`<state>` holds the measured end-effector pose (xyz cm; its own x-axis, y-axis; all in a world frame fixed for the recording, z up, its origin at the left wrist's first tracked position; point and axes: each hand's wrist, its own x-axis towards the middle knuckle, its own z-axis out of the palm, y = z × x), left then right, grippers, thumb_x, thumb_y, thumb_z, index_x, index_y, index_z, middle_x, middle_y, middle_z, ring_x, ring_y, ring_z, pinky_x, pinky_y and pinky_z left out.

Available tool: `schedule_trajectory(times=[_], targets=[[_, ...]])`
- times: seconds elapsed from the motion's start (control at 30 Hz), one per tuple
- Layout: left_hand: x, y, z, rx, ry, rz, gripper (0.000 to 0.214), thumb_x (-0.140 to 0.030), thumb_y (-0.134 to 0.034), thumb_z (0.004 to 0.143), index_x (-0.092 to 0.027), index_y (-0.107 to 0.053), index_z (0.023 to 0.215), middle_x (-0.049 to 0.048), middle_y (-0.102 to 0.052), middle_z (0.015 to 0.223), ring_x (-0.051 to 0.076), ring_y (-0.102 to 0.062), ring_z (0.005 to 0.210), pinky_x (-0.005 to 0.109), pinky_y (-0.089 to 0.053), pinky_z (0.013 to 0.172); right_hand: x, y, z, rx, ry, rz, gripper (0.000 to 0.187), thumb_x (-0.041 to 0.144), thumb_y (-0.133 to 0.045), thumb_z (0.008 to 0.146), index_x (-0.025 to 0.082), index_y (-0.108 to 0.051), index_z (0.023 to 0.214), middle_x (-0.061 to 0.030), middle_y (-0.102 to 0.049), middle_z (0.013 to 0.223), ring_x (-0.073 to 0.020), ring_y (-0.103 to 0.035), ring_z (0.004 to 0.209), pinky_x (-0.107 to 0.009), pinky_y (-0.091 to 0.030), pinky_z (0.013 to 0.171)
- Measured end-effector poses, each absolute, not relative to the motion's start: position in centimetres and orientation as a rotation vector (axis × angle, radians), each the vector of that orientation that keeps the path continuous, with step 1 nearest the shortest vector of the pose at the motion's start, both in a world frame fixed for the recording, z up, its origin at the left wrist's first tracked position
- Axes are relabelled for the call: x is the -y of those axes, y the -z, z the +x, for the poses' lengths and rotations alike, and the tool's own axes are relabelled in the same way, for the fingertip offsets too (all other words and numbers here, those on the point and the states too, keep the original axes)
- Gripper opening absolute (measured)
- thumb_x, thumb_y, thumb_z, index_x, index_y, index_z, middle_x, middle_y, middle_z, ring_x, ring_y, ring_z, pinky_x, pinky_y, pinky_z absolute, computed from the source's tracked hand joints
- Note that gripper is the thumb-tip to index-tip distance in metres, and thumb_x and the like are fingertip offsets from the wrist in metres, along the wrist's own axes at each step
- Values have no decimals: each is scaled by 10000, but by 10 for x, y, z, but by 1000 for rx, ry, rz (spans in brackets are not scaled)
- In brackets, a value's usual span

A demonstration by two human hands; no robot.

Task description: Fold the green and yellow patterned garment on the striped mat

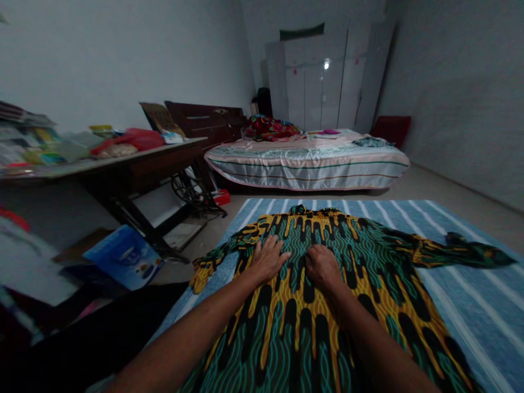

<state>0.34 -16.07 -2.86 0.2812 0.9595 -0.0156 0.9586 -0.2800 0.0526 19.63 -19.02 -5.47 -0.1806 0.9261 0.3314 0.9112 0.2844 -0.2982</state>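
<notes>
A green, yellow and black patterned shirt [368, 262] lies spread flat on a blue striped mat [462, 305], sleeves stretched out to both sides. My left hand [268, 257] rests palm down on the shirt's middle, fingers spread flat. Beside it, my right hand [323, 265] also presses on the cloth, fingers together and curled slightly downward. The two hands almost touch. Neither holds anything.
A bed [307, 161] with folded cloths stands beyond the mat. A dark table [123, 164] piled with items stands at left over a sewing-machine treadle [190, 191]. A blue box [123, 256] lies on the floor. White wardrobes [327, 82] line the far wall.
</notes>
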Motion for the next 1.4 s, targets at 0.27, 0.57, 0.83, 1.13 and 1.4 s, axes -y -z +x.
schedule_trajectory(times=[0.27, 0.57, 0.83, 1.13, 1.4], targets=[[184, 28, -1, -1898, -43, 2366, 575, -543, -277, 906, -206, -384, 1359, 118, -262, 1511, 263, -167, 1406, 520, -163, 1105, 192, 57, 195, 2124, -37, -1646, 194, 215, -442, 887, 184, -628, 842, -59, -616, 904, -170, -507, 930, -265, -305, 808], [203, 38, -33, -2139, -118, 2203, 630, -560, -285, 896, -133, -402, 1342, 171, -269, 1498, 300, -192, 1395, 505, -192, 1098, 193, 59, 195, 2140, -24, -1630, 216, 223, -432, 891, 178, -641, 857, -59, -620, 906, -173, -518, 925, -260, -311, 813], [196, 17, -62, -2319, -374, 2264, 317, -247, -367, 893, -171, -636, 1043, 98, -634, 1102, 220, -559, 1046, 323, -418, 931, 193, 62, 195, 2145, 1, -1630, 204, 213, -438, 886, 180, -639, 877, -59, -618, 917, -173, -516, 942, -256, -310, 819], [181, 19, -89, -2379, -343, 2197, 318, -233, -480, 822, -183, -642, 1091, 80, -656, 1005, 214, -593, 968, 294, -459, 841, 189, 66, 196, 2144, 21, -1637, 198, 215, -445, 872, 189, -639, 843, -55, -623, 910, -171, -520, 922, -254, -320, 805], [182, 9, -89, -2322, -264, 2297, 295, -117, -444, 799, -178, -646, 1005, 83, -656, 995, 218, -584, 974, 314, -452, 858, 192, 66, 196, 2128, 26, -1628, 212, 225, -425, 881, 186, -625, 824, -57, -613, 874, -182, -522, 899, -264, -331, 807]])
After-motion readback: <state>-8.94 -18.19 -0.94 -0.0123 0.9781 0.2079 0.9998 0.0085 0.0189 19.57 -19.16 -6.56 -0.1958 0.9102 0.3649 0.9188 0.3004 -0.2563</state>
